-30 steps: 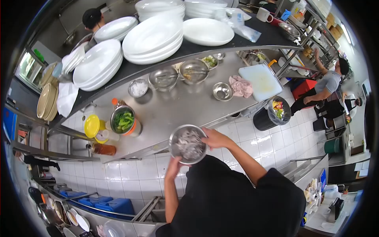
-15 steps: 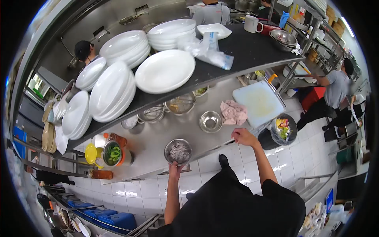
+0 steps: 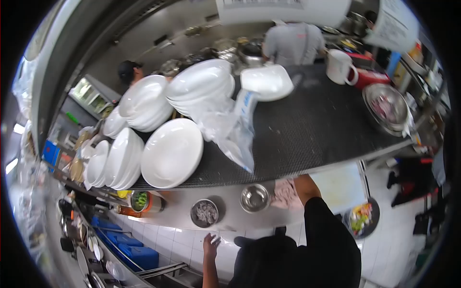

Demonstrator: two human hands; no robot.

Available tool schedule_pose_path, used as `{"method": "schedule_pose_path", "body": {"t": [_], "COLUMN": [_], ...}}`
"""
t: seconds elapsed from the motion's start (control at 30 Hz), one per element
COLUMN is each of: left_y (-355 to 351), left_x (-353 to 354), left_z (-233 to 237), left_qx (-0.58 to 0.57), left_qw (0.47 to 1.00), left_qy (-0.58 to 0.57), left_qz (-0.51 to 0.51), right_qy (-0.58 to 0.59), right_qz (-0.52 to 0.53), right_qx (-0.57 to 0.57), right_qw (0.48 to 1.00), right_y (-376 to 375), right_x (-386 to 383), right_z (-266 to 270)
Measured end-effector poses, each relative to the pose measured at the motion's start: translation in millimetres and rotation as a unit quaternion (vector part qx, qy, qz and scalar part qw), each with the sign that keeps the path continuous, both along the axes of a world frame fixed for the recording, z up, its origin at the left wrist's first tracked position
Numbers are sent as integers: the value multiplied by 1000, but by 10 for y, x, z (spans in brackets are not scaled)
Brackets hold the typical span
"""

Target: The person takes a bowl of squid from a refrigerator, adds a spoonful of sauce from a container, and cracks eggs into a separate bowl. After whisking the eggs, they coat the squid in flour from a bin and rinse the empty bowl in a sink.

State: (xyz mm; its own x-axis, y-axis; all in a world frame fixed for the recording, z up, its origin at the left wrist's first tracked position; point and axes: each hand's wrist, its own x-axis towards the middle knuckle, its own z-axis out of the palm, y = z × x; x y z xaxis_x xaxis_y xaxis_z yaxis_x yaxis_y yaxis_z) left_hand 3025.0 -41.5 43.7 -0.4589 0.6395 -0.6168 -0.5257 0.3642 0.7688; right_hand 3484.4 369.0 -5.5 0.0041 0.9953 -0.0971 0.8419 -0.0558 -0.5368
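Note:
My left hand (image 3: 211, 246) hangs in front of the counter edge, fingers apart, holding nothing. Just above it on the steel counter stands a metal bowl (image 3: 204, 212) filled with greyish-white strips. My right forearm (image 3: 306, 189) reaches under the black shelf, and the shelf's edge hides the hand itself. Beside that forearm lies a crumpled pink cloth (image 3: 284, 194), and left of the cloth sits a second metal bowl (image 3: 255, 198). On the forearm's other side is a white cutting board (image 3: 340, 186).
White plates and bowls (image 3: 173, 152) are stacked on the black shelf (image 3: 307, 129), near a plastic bag (image 3: 228, 127) and a white mug (image 3: 339, 67). A bin with food scraps (image 3: 360, 218) stands right of the counter. Co-workers (image 3: 294, 43) are beyond the shelf.
My left hand has let go of the bowl of strips and drawn back from it. My right hand has moved forward under the shelf. The view has tilted up.

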Motion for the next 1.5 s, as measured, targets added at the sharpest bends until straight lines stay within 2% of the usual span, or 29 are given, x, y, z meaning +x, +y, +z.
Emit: {"method": "schedule_pose_path", "body": {"t": [0.03,0.1,0.2,0.3,0.43,0.5,0.6,0.67,0.8,0.87,0.97,1.0,1.03,1.07,1.13,1.23,1.33,1.37,1.47,1.5], "left_y": [-86,-27,249,612,999,1092,1147,1246,1569,1645,1688,1692,1685,1681,1677,1661,1542,1536,1718,1784], "left_x": [90,313,435,451,558,715,1026,1271,1603,1798,1977,2012,2040,2060,2066,2031,2216,2266,2338,2353], "left_z": [270,1082,2194,3107,3860,4020,4009,4036,4027,3987,4003,3980,3966,3981,4046,4162,4411,4551,4960,5119], "left_qx": [2,18,107,162,243,274,381,404,399,427,452,464,476,492,525,588,668,681,678,661], "left_qw": [997,979,952,917,847,840,823,778,669,647,597,583,570,556,532,520,593,616,652,671], "left_qy": [36,146,260,349,469,462,352,325,318,252,201,187,172,160,140,133,116,116,193,216], "left_qz": [-73,-139,-124,-106,-65,-78,-230,-356,-541,-580,-632,-640,-647,-650,-650,-605,-434,-378,-278,-258], "right_qy": [-23,-61,-105,-129,-143,-155,-103,-16,-9,-30,-97,-70,41,151,279,286,310,327,387,399], "right_qz": [5,12,23,12,11,21,-63,-143,-204,-208,-143,-50,11,70,166,291,355,375,409,399], "right_qx": [-7,-25,-42,-50,-37,-33,35,142,118,108,-14,-44,-41,-38,-2,154,256,258,267,304], "right_qw": [1000,998,993,990,989,987,992,979,972,972,985,995,998,985,946,900,844,828,782,767], "right_y": [-17,-96,-169,-297,-414,-685,-1504,-2002,-2429,-2504,-2675,-2693,-2699,-2702,-2721,-2696,-2668,-2651,-2603,-2537], "right_x": [54,148,264,454,654,808,1116,1296,1645,1761,1671,1691,1641,1534,1294,1022,861,840,792,764], "right_z": [-59,-145,-230,-266,69,478,983,1036,711,628,1481,1817,2217,2648,3524,4341,4751,4824,4960,5021]}}
